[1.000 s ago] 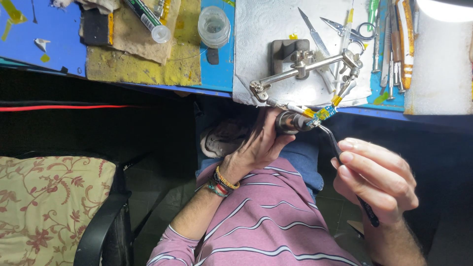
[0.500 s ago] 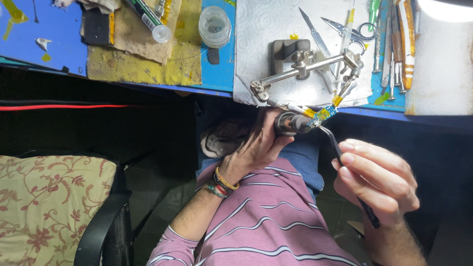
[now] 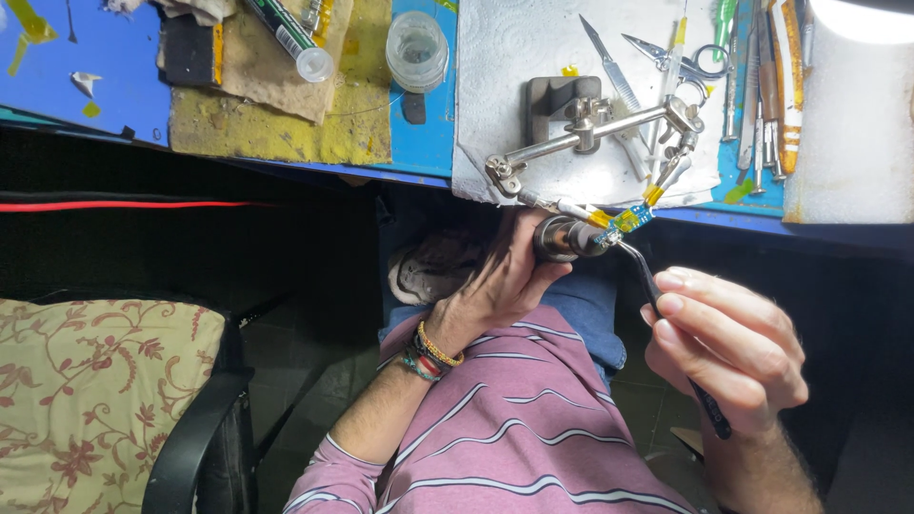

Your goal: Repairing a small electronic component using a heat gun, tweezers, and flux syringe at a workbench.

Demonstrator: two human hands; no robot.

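Observation:
My left hand is closed around a small dark cylindrical tool, whose end points at a tiny blue and yellow circuit board. The board hangs just past the bench edge, clipped in a metal helping-hands stand. My right hand grips a thin black bent tool, and its tip touches the board from below right. Bead bracelets circle my left wrist.
A blue workbench carries a white paper towel, scissors, tweezers and several hand tools, a clear jar, a green tube and a yellowed cloth. A floral cushioned chair stands at lower left.

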